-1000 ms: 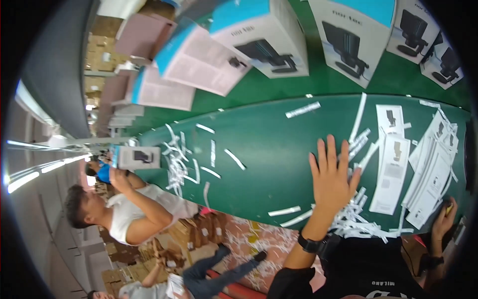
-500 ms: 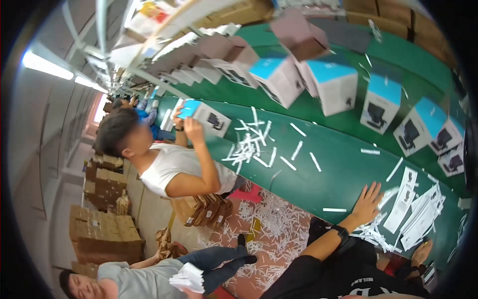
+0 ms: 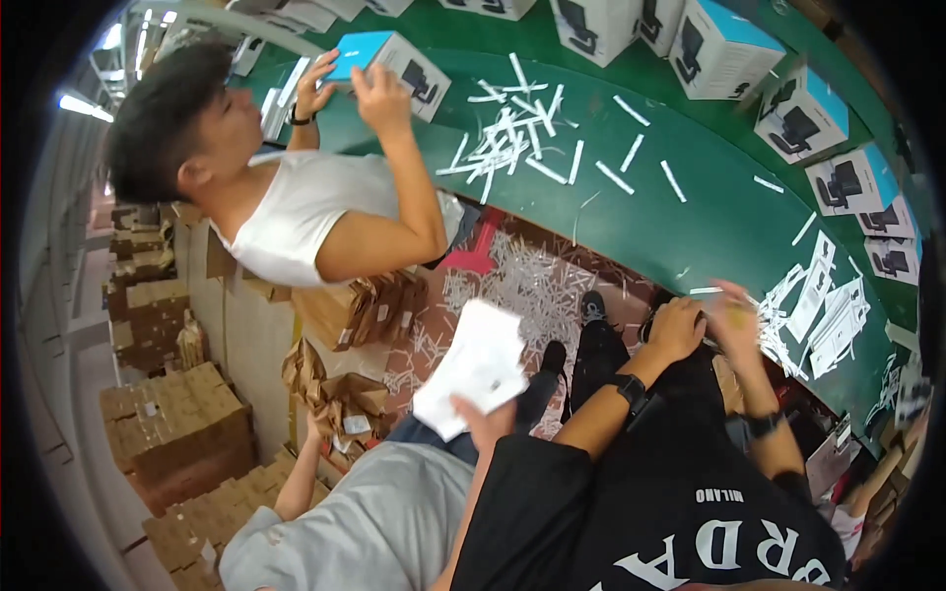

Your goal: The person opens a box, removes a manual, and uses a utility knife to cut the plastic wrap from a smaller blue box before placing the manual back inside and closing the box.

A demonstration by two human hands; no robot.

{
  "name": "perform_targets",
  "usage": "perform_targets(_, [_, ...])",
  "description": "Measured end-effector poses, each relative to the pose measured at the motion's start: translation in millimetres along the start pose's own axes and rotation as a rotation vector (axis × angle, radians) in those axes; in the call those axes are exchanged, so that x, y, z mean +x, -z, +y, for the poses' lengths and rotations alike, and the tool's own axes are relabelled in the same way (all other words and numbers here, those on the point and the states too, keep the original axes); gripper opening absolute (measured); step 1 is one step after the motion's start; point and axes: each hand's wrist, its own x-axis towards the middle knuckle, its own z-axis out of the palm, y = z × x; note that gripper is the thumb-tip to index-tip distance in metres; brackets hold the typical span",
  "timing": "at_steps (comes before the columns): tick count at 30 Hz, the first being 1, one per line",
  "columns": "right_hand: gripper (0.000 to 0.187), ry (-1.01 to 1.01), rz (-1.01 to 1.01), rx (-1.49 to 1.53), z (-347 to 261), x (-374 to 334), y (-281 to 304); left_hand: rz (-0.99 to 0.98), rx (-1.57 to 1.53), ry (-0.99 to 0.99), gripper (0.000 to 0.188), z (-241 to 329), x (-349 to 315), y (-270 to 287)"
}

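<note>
My left hand [image 3: 676, 328], with a dark watch on its wrist, is at the table's near edge, its fingers curled in; whatever they hold is hidden. Close beside it, my right hand [image 3: 733, 317] is smeared by motion, so its fingers cannot be made out. A white paper strip [image 3: 706, 291] lies just beyond my hands. To the right, on the green table [image 3: 631, 236], are a heap of thin white strips [image 3: 778, 320] and a fanned pile of printed white sheets [image 3: 838, 320].
White-and-blue printed boxes [image 3: 803, 123] line the far side. A co-worker in a white top [image 3: 296, 227] handles a similar box [image 3: 394, 74]. Close on my left, another person in grey [image 3: 365, 512] holds white sheets [image 3: 473, 364]. Paper strips litter the floor [image 3: 507, 286]; brown cartons [image 3: 177, 424] stand left.
My left hand has come off the tabletop and curled at its edge. My right hand has moved left beside it. The person in grey has come closer with the sheets. The view has shifted.
</note>
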Motion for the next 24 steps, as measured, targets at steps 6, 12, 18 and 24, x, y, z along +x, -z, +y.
perform_targets(6, [0.116,0.192,-0.391,-0.8,-85.6,47.4,-180.6,-0.073,-0.234,0.317,0.048,-13.0,-68.0,65.5])
perform_targets(12, [0.111,0.186,-0.472,-0.602,-53.4,143.8,-97.8,-0.187,-0.172,-0.274,0.043,41.9,-71.4,49.3])
perform_targets(18, [0.087,-0.226,-1.037,-1.001,-84.8,176.5,-31.5,-0.503,-0.063,-0.229,0.04,39.1,-36.0,-31.0])
perform_targets(24, [0.081,-0.221,-0.722,-0.8,-46.8,126.5,91.8,-0.421,-0.83,-0.068,0.06,43.8,-30.7,-85.8])
